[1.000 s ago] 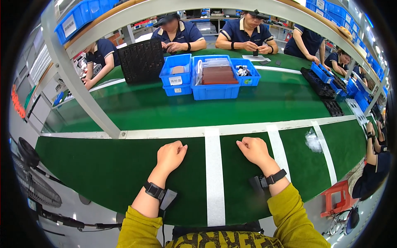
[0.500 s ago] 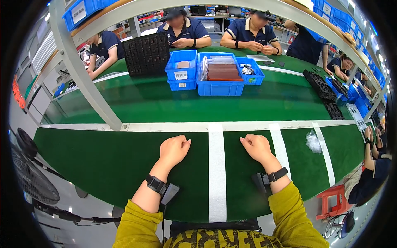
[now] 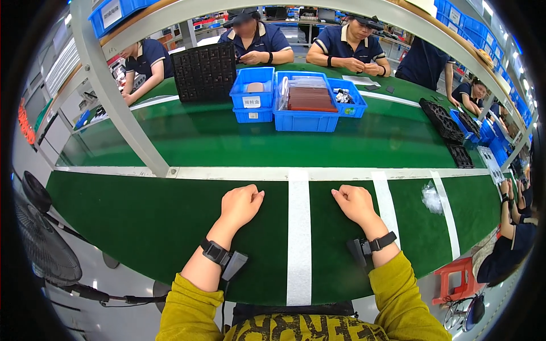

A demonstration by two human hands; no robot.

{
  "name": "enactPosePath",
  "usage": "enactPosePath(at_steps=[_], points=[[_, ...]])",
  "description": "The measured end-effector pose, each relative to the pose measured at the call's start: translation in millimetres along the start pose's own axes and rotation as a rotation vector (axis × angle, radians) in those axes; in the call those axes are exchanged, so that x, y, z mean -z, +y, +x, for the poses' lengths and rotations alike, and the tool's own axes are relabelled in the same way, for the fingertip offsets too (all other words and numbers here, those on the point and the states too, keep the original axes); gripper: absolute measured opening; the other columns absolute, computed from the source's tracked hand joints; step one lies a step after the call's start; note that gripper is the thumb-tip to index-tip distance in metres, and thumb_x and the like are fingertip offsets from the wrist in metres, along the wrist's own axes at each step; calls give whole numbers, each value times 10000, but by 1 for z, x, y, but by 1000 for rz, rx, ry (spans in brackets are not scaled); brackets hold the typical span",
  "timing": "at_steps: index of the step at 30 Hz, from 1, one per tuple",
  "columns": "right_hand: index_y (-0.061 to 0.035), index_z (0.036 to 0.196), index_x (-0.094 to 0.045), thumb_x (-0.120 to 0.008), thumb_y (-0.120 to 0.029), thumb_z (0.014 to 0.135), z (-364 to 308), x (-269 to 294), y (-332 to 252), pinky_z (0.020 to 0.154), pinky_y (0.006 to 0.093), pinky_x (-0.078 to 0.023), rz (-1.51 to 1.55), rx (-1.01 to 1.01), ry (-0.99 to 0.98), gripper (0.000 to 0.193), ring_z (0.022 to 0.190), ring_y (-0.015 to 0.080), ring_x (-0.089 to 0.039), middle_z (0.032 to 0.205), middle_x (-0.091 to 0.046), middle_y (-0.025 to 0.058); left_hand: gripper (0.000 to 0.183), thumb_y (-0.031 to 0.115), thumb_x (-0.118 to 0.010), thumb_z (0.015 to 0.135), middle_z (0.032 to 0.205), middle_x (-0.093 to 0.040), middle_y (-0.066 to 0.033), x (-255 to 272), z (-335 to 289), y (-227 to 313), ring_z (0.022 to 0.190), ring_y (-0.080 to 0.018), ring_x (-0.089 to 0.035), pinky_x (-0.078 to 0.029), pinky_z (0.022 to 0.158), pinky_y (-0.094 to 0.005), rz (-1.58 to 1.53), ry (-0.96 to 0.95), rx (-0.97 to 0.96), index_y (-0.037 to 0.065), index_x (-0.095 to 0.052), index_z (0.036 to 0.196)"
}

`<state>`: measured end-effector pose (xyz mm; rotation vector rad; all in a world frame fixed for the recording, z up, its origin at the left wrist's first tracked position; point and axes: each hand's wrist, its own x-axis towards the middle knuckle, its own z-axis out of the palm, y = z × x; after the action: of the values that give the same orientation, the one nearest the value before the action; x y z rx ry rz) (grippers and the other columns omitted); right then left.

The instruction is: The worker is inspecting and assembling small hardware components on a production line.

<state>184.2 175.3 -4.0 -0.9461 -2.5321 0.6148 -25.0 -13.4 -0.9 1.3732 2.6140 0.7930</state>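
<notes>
My left hand [image 3: 241, 203] rests in a loose fist on the green tabletop [image 3: 142, 227], its thumb pointing inward. To the right, my right hand [image 3: 354, 202] is curled the same way, with its thumb toward the left. Nothing shows in either fist, and the two are apart. Between them a white strip [image 3: 299, 238] runs from the table's near edge to its far rail. A second white strip [image 3: 385, 199] passes just right of my right hand. Both wrists wear black straps with a small dark device.
Beyond the white rail [image 3: 227, 173], blue bins [image 3: 307, 121] with reddish-brown sheets and small parts stand on a green belt, beside an upright black tray [image 3: 203, 73]. Clear plastic [image 3: 431, 198] lies at right. A slanted post [image 3: 116, 96] rises at left; a fan [image 3: 48, 244] stands nearby. Co-workers sit opposite.
My hands stay in the same place and pose. The whole view has shifted very slightly. A co-worker opposite at right has raised their head a little.
</notes>
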Motion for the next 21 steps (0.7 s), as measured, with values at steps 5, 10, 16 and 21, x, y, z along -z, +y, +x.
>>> enactPosePath(at_steps=[5,10,16,21], points=[[-43,592,-537,-570,-295,822,-1,-1,1,513,418,-416,21,17,27,342,545,324,-540,526,-526,119,272,256,-549,823,589,-574,-92,-4,0,-4,598,-298,-569,-438,550,-405,14,30,-29,56,-547,638],[-41,579,-524,-568,-289,823,0,-1,1,502,421,-410,28,27,29,350,535,331,-532,512,-511,125,271,258,-550,823,580,-570,-88,0,0,0,591,-292,-569,-437,546,-399,8,-3,7,59,-548,638],[-41,578,-523,-564,-291,825,0,0,0,505,427,-409,13,52,34,354,538,336,-532,518,-512,133,277,264,-555,821,567,-562,-82,0,0,0,576,-287,-565,-435,542,-392,6,11,12,59,-546,634],[-40,581,-529,-564,-292,824,-1,0,0,512,429,-412,14,30,23,351,548,337,-538,527,-520,135,276,262,-556,820,566,-560,-85,-1,1,-1,572,-286,-561,-433,540,-392,-7,-6,18,57,-546,636]])
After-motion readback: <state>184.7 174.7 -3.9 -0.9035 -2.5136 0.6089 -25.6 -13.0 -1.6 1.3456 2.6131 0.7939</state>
